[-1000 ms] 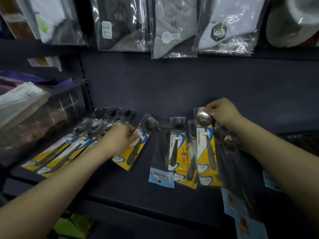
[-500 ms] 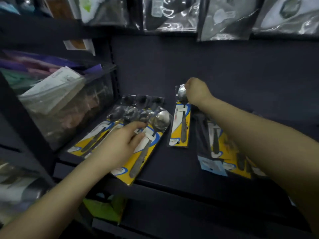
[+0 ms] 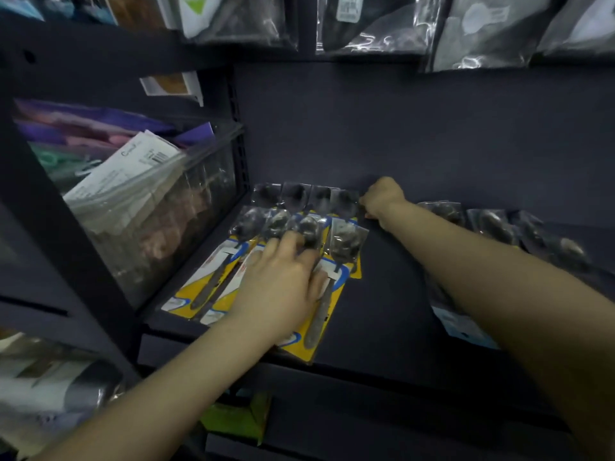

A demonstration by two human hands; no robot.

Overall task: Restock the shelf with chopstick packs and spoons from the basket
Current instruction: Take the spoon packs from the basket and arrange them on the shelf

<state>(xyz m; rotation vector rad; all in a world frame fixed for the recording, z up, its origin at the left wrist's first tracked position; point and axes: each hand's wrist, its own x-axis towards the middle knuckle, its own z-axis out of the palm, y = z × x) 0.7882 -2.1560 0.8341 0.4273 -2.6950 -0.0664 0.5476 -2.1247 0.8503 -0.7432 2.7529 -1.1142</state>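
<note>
A clear bin (image 3: 156,207) of bagged goods is seen beyond the left edge of the shelf (image 3: 392,314). Spoon packs (image 3: 216,281) on yellow cards are laid in overlapping rows at the shelf's left rear corner, bowls toward the back wall. The left hand (image 3: 283,287) is laid palm down on the front row, fingers spread flat over the cards, nothing pinched. One spoon pack (image 3: 327,294) under its right side is angled toward the front edge, its lower end just past the edge. The right hand (image 3: 382,199) is placed at the back edge, just beside the rear row; fingers are curled, but whether a pack is pinched cannot be told. More dark packs (image 3: 492,224) are lined along the back edge toward the right, partly hidden by the right forearm. Hanging bagged goods (image 3: 366,24) are noted above.
</note>
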